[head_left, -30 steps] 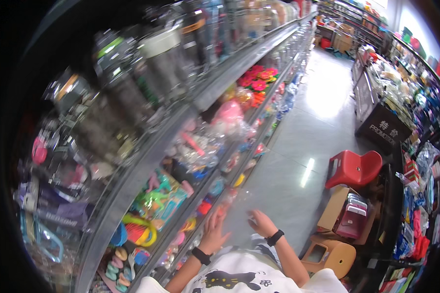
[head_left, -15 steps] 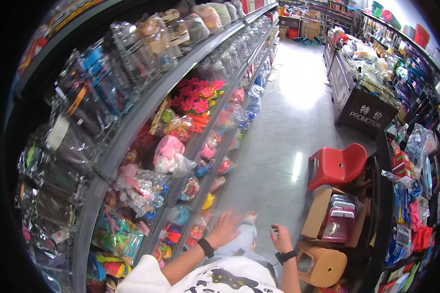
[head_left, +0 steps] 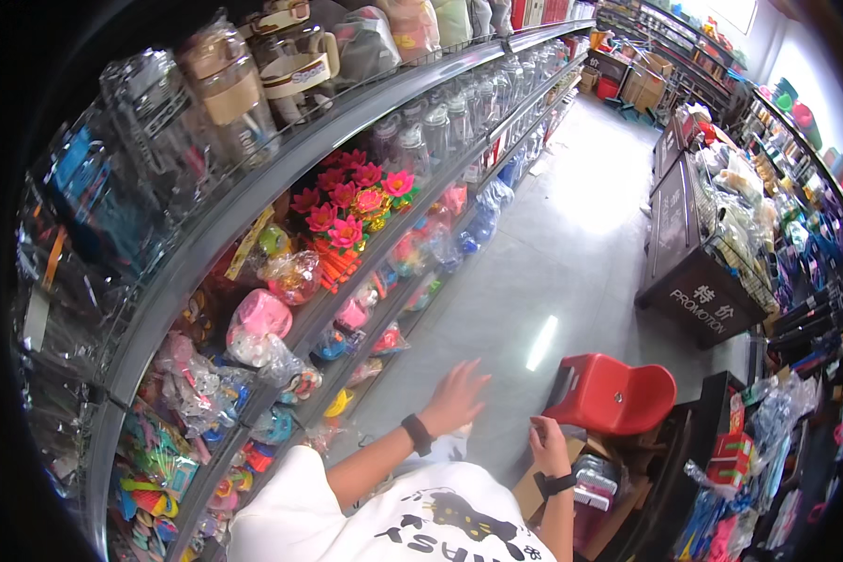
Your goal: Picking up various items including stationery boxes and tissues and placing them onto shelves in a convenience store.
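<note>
My left hand (head_left: 454, 400) reaches out over the aisle floor, fingers spread and nothing in it. It is beside the lower shelves of bagged toys, touching none of them. My right hand (head_left: 550, 448) is raised with its fingers loosely bent and the palm holding nothing. The nearest thing to it is a red plastic seat (head_left: 618, 401), just beyond and to the right. Below that hand, a cardboard box (head_left: 531, 489) holds maroon and grey plastic goods (head_left: 594, 489), partly hidden by my forearm. Both wrists wear dark bands.
Long shelving (head_left: 281, 155) runs along the left, with bagged bottles, glass jars (head_left: 437, 124), pink artificial flowers (head_left: 351, 201) and toys. A dark display bin (head_left: 688, 272) heaped with bagged goods stands ahead on the right. Grey floor (head_left: 534, 272) stretches between them.
The view has swung left and forward along the aisle. The red seat and box now appear closer to my right hand. My left hand is extended farther ahead; both hands remain without anything held.
</note>
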The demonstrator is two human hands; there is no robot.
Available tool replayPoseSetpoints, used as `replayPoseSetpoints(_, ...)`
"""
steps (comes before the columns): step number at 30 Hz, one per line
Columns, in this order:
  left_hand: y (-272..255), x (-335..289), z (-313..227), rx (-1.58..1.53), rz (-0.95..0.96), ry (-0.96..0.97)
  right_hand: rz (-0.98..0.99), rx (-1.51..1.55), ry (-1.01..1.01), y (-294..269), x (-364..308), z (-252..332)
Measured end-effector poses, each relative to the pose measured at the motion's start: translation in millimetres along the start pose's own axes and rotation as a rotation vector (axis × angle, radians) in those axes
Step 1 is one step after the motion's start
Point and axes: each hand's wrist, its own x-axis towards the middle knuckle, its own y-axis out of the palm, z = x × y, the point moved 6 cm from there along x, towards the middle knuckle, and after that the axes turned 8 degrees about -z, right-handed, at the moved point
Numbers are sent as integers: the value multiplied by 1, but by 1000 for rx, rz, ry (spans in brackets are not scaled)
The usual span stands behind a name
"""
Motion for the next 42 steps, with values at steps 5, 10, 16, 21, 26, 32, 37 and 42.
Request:
replayPoseSetpoints(5,14,50,3,22,84,-56,-48,-47,-119,-22,65,1)
replayPoseSetpoints(10,30,85,16,59,115,-161,127,-96,-87,-16,120,-33)
replayPoseSetpoints(16,66,145,35,128,110,-275,198,-67,-130,-27,223,-55)
replayPoseSetpoints(21,77,229,44,192,109,-269,144,-81,-185,-58,312,-47)
replayPoseSetpoints(26,94,312,44,106,2,-286,215,-43,-207,-72,380,-43)
replayPoseSetpoints(32,117,377,50,52,-41,-331,314,-50,-263,-69,456,-32)
replayPoseSetpoints(37,117,429,93,102,-65,-411,361,-80,-334,-58,537,-11)
replayPoseSetpoints(42,104,495,149,145,-198,-472,377,-94,-408,-52,631,13)
